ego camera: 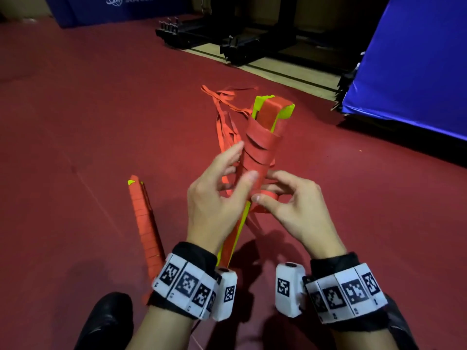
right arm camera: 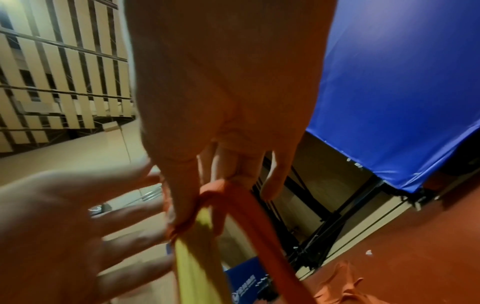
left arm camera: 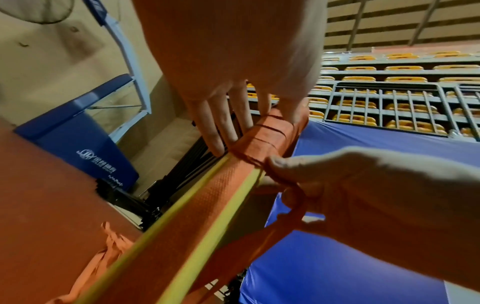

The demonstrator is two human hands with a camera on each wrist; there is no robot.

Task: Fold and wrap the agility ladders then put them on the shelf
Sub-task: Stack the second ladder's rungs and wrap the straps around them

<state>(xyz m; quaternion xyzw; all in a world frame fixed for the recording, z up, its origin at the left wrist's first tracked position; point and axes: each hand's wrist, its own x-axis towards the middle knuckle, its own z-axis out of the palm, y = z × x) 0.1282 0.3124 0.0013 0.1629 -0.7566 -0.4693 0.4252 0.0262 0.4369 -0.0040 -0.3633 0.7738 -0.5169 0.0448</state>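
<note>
Holding a folded ladder (ego camera: 262,137) above the red floor (ego camera: 75,122), both hands work at its middle. The left hand (ego camera: 217,198) has its fingers nearly straight and spread, the fingertips (left arm camera: 215,144) resting against the side of the wound strap (ego camera: 257,152) and the thumb laid across the front of it; whether it clasps the bundle cannot be told. The right hand (ego camera: 290,205) pinches a loop of loose strap (left arm camera: 293,197) between thumb and bent fingers, just below the windings and touching the bundle. The ladder is a stack of flat, stiff rungs, red and yellow-green, with a fine woven grain on the red face in the left wrist view. Flat red webbing is coiled round its middle in overlapping turns. The long axis runs from near the wrists up and away from the person, tilted slightly right, with the square-cut far end highest. Loose red straps (ego camera: 222,114) trail from the left side of the bundle towards the floor. A second ladder (ego camera: 145,223), fully wound in red with a yellow-green tip showing, lies on the floor left of the left wrist, roughly parallel to the held one. A blue mat (ego camera: 417,72) stands at the right, a black frame (ego camera: 240,44) beyond.
</note>
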